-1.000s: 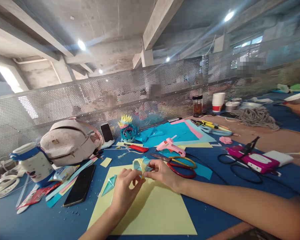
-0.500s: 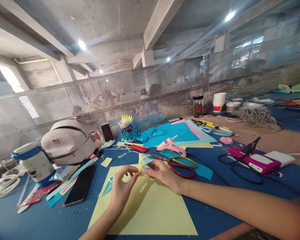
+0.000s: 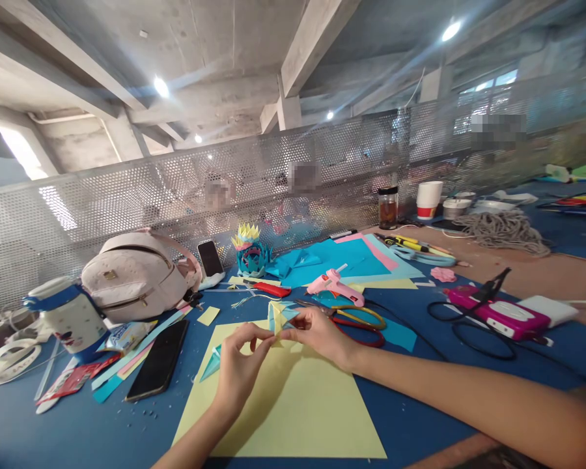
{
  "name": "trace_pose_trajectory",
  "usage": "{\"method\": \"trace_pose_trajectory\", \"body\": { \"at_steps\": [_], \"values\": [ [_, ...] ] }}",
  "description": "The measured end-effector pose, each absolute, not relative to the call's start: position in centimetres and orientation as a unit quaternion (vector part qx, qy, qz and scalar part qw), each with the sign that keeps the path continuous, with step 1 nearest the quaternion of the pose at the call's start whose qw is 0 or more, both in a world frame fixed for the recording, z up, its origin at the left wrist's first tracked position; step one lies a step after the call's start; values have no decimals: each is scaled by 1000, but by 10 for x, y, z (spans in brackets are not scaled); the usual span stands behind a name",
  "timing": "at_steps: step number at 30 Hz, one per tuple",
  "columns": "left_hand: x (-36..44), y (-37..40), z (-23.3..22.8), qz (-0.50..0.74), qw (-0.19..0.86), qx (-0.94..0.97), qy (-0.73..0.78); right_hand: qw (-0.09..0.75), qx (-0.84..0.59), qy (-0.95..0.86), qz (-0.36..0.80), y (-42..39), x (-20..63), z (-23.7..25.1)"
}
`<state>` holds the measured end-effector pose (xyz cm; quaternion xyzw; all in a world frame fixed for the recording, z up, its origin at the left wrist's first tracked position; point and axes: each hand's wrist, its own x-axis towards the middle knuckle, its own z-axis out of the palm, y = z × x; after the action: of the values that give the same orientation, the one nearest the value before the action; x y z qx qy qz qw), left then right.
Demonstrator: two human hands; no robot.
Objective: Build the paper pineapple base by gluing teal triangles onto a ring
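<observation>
A small folded paper piece (image 3: 279, 317) of yellow and light blue is held just above the yellow sheet (image 3: 293, 404) on the blue table (image 3: 420, 417); several folds are already made, but it looks unfinished beside the completed paper flower (image 3: 248, 255) farther back. The left hand (image 3: 239, 371) is pinched on its lower edge, and the right hand (image 3: 317, 335) is closed on its right side, with both forearms reaching in from below.

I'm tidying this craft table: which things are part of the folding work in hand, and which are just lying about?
In use:
left hand
right hand
folded paper piece, pinched by both hands
yellow sheet beneath them
teal folded piece on its edge

Lying about:
scissors
glue gun
black phone
backpack
mug
</observation>
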<state>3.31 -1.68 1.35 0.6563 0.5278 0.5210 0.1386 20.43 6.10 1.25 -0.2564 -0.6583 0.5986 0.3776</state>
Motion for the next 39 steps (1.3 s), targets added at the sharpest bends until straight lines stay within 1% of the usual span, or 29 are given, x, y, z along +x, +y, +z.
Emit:
{"method": "trace_pose_trajectory", "body": {
  "at_steps": [5, 13, 25, 30, 35, 39],
  "values": [
    [34, -18, 19, 518, 149, 651, 535, 377, -221, -676, 594, 68, 206, 10],
    [29, -13, 17, 508, 144, 669, 524, 357, -233, -674, 604, 72, 207, 7],
    [29, -19, 22, 473, 112, 701, 522, 360, -220, -683, 596, 58, 206, 10],
    [32, -17, 19, 476, 144, 697, 516, 372, -243, -682, 581, 55, 207, 14],
    [35, -17, 19, 481, 161, 682, 527, 368, -239, -666, 603, 53, 207, 16],
    [34, -17, 18, 484, 194, 668, 532, 365, -229, -668, 607, 51, 207, 12]
  ]
}}
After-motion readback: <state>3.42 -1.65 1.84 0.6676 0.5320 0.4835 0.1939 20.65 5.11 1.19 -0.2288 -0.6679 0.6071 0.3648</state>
